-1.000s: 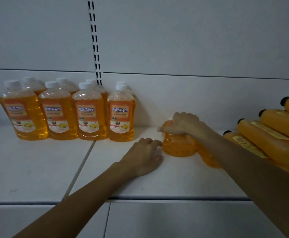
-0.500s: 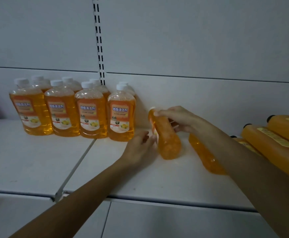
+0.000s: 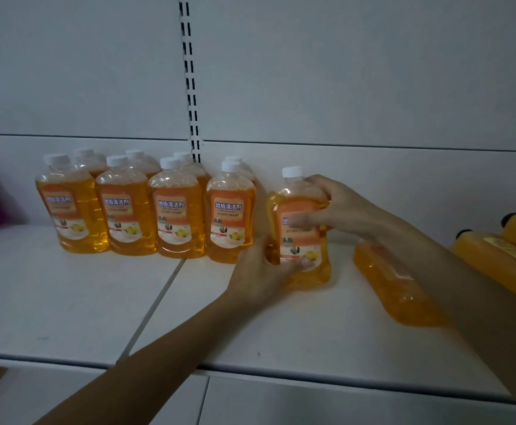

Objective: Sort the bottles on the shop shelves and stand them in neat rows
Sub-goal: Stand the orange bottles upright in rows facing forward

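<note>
Bottle (image 3: 301, 231): upright on shelf (image 3: 75, 302), gripped by left hand (image 3: 261, 269) & right hand (image 3: 332, 207), prob. to join row (image 3: 146, 210).

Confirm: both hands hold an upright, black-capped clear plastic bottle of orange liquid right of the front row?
The cap is wrong: head view shows a white cap on the upright clear plastic bottle of orange liquid. Left hand and right hand hold it right of the front row.

Head view looks down, close, at shelf (image 3: 66, 302).
</note>
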`<state>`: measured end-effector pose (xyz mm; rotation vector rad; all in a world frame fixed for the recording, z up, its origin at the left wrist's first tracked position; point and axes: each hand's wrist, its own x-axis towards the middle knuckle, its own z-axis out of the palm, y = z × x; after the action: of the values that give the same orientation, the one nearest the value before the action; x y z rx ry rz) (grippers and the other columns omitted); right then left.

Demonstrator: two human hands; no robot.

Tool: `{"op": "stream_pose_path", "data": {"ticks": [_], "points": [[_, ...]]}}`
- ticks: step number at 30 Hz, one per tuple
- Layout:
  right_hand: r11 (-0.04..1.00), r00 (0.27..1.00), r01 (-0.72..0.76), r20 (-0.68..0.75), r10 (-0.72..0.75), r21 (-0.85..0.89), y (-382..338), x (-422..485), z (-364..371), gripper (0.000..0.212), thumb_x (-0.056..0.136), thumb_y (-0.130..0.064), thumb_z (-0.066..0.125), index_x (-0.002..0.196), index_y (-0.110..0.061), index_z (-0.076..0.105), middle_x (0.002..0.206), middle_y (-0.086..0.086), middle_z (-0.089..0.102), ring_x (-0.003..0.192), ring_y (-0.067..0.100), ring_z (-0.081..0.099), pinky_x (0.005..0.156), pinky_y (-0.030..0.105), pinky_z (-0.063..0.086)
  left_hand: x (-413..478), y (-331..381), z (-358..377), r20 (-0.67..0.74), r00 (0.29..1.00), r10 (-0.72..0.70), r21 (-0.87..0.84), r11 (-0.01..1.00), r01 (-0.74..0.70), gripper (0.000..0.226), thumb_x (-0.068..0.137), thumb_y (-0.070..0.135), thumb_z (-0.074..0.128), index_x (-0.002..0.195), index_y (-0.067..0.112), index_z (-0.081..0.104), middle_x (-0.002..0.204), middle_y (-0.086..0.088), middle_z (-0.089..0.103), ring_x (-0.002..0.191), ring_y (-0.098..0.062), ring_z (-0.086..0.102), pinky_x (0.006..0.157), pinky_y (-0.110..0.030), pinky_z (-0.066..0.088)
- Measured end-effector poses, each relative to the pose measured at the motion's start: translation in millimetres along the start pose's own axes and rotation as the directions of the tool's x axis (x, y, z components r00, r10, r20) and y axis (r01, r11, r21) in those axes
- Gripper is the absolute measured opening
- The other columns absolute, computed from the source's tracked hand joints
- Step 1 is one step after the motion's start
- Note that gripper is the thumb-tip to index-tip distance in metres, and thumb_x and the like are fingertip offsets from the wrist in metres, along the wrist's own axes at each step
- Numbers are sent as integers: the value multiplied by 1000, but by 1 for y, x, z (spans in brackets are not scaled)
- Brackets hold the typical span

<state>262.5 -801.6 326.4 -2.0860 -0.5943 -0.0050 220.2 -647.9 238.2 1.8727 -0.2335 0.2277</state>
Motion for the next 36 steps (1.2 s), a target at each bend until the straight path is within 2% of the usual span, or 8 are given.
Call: {"op": "stream_pose_path", "data": {"ticks": [6, 9, 11, 14, 22, 28, 33, 36], "points": [[999, 999, 5, -40, -7, -42, 13, -1, -8, 60, 68, -31, 80, 122, -24, 54, 109, -7, 65, 96, 11, 65, 73, 30, 58, 2, 8, -1, 101, 994, 29, 259, 964, -54, 50, 85, 32, 63, 129, 19, 45, 128, 1, 57, 111, -15, 58, 89, -25, 45], [991, 994, 43, -98, -56, -131, 16, 4, -6, 58, 72, -33, 78, 123, -26, 52, 105, -13, 62, 89, 2, 61, 68, 14, 51, 2, -2, -7, 208, 976, 64, 533, 829, -168, 66, 86, 33, 63, 141, 19, 30, 141, -2, 45, 126, -22, 47, 102, -34, 42], [987, 990, 58, -118, -76, -147, 18, 8, -3, 59, 74, -33, 78, 125, -25, 51, 104, -13, 60, 86, -2, 59, 66, 9, 47, -2, -8, -12, 168, 986, -9, 688, 717, -111, 68, 87, 39, 59, 143, 21, 25, 140, -2, 42, 126, -23, 44, 102, -36, 42], [977, 984, 84, -136, -112, -197, 21, 19, 0, 59, 76, -35, 76, 127, -24, 48, 105, -11, 58, 89, 3, 58, 69, 12, 47, -9, -11, -19, 190, 982, -2, 817, 554, -157, 48, 93, 44, 44, 130, 14, 45, 131, -4, 48, 116, -19, 47, 95, -32, 41], [962, 980, 46, -173, -95, -271, 22, 60, 11, 71, 73, -32, 79, 134, -16, 46, 125, 5, 59, 111, 20, 58, 89, 32, 51, -18, -14, -25, 243, 970, 1, 780, 594, -196, 47, 95, 44, 39, 134, 16, 42, 138, -1, 41, 123, -15, 41, 100, -29, 36], [925, 934, -62, -348, -79, -376, 22, 64, 24, 79, 68, -35, 82, 125, -9, 35, 122, 12, 45, 112, 27, 50, 80, 29, 45, -21, -11, -24, 229, 973, -5, 785, 592, -182, 48, 95, 44, 40, 134, 16, 42, 138, -1, 41, 122, -16, 42, 100, -29, 37], [809, 947, -216, -319, 38, -546, 32, 41, 9, 85, 70, -63, 69, 128, -9, 37, 124, 11, 48, 112, 28, 51, 83, 38, 44, -24, -4, -23, 245, 969, 2, 774, 601, -197, 46, 96, 40, 42, 136, 18, 40, 140, 0, 41, 124, -16, 42, 100, -27, 36], [731, 938, -327, -300, 174, -599, 50, 12, -27, 73, 83, -62, 54, 130, -7, 43, 130, 12, 50, 116, 30, 50, 85, 36, 41, -23, 2, -22, 272, 961, 48, 769, 589, -247, 45, 95, 32, 47, 137, 20, 38, 142, 1, 39, 127, -15, 40, 102, -27, 36]]}}
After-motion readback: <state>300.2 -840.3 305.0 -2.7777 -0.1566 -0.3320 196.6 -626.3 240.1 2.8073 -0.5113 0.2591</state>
